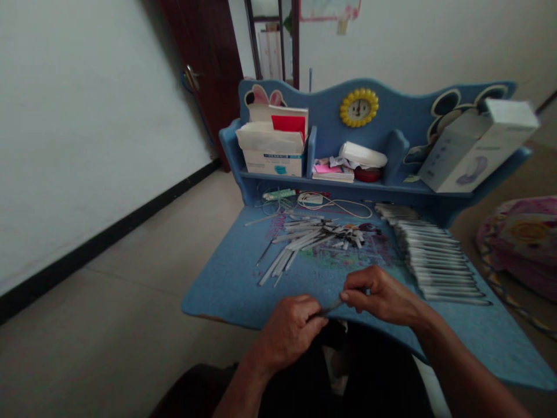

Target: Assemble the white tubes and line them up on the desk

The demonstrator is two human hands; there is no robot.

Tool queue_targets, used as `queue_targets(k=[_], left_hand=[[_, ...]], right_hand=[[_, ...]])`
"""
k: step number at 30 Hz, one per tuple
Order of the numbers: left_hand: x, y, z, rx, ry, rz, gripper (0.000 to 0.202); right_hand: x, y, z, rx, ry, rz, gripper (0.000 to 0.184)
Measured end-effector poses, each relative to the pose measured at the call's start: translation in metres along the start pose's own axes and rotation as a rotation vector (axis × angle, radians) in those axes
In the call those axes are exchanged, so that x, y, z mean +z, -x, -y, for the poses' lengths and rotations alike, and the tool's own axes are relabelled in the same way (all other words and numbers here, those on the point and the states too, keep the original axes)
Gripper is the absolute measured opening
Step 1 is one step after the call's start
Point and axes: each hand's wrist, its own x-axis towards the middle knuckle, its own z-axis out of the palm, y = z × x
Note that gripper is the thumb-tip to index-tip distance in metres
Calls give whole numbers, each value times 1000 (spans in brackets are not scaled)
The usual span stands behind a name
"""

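Observation:
My left hand (289, 328) and my right hand (380, 296) are both closed on one thin grey pen (331, 306) that runs between them, just above the near edge of the blue desk (226, 284). The left hand grips its lower end in a fist. My right hand pinches the upper end with thumb and fingers. Beyond my hands lies a loose heap of grey pen barrels and small parts (311, 238). To the right, a long neat row of finished pens (437, 255) is laid side by side across the desk.
The desk's back shelf holds a white box with papers (272, 148), a stack of small items (348, 162) and a tilted white carton (476, 145). White cables (322, 203) lie below the shelf. A patterned cushion (522, 244) sits at the right, a dark door (204, 69) behind.

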Motion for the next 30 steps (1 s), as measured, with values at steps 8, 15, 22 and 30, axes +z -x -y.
queue_targets(k=[8,15,22,30], left_hand=[[-2,-1,3,-40,-1,-24,23],[-1,-5,4,-43,-6,-23,24],[1,-8,5,-68,-21,-41,23],[3,-13,7,-75,-50,-58,24]], right_hand=[[1,3,-3,-17,-118,-163,21],[9,0,-10,80,-28,-165,32],[10,-1,-9,70,-129,-208,18],[12,-2,-17,112,-241,-242,23]])
